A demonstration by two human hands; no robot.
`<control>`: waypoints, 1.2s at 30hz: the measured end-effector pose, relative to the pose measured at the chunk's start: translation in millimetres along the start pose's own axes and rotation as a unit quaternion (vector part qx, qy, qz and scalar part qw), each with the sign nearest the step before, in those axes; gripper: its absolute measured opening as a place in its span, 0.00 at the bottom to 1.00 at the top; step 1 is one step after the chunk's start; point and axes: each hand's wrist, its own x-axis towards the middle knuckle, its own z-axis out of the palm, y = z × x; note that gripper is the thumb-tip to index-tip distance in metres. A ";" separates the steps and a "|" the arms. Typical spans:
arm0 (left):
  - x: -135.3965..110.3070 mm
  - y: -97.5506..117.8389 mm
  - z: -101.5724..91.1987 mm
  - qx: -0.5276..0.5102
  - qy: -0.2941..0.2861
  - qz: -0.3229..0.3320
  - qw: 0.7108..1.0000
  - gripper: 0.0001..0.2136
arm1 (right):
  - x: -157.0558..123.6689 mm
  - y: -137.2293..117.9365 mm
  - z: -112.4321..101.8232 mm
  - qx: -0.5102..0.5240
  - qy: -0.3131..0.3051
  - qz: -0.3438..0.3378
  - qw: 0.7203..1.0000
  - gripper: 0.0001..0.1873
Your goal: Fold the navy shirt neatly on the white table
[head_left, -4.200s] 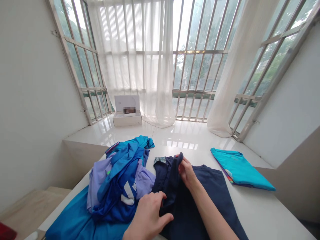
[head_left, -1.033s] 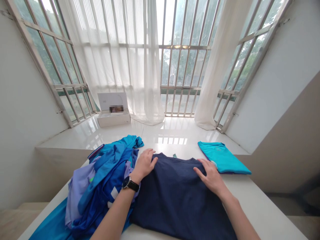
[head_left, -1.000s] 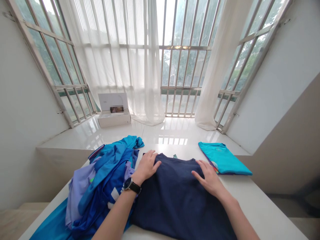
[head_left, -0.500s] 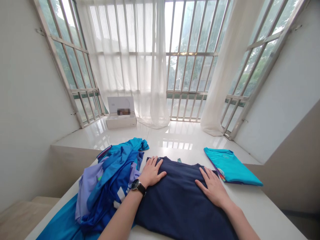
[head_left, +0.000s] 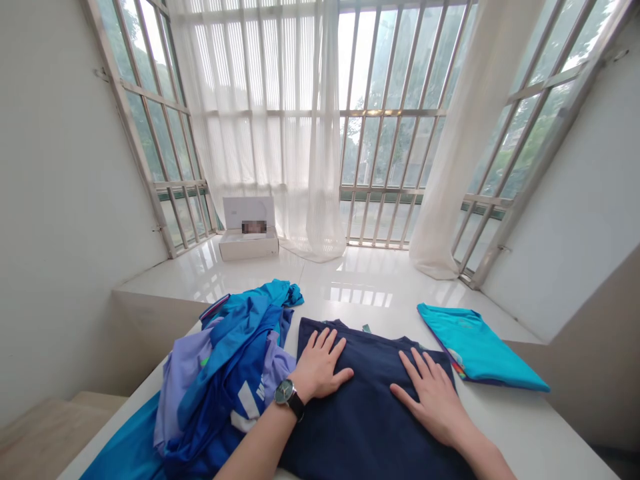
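Observation:
A navy T-shirt (head_left: pixel 370 413) lies spread on the white table in front of me, its neckline and a small tag at the far edge. My left hand (head_left: pixel 323 365), with a black-strapped watch (head_left: pixel 286 393) on the wrist, rests flat on the shirt's upper left part, fingers apart. On the upper right part lies my right hand (head_left: pixel 431 393), also flat with fingers spread. Neither hand grips the cloth. The shirt's lower edge runs out of view at the bottom.
A heap of crumpled blue and lilac clothes (head_left: pixel 225 373) lies left of the shirt. Folded turquoise clothing (head_left: pixel 480 343) sits at the right. An open white box (head_left: pixel 249 248) stands on the window ledge (head_left: pixel 320 277), before sheer curtains (head_left: pixel 320 167) and barred windows.
Both hands have slid a little down the shirt towards me, and the left one has also moved slightly inward. The view has shifted slightly. Heap and folded clothing lie as before.

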 end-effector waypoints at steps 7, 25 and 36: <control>-0.3 0.7 -2.1 -0.002 -0.002 -0.004 1.000 0.35 | 0.8 2.7 0.6 0.009 0.001 -0.004 1.000 0.44; 1.4 -1.9 1.9 0.005 0.016 -0.007 1.000 0.34 | 3.7 3.2 -1.7 0.009 -0.011 -0.014 1.000 0.43; -58.3 42.3 -14.6 0.063 0.047 0.029 0.996 0.30 | -69.4 -13.9 -31.0 0.021 0.082 -0.115 0.990 0.33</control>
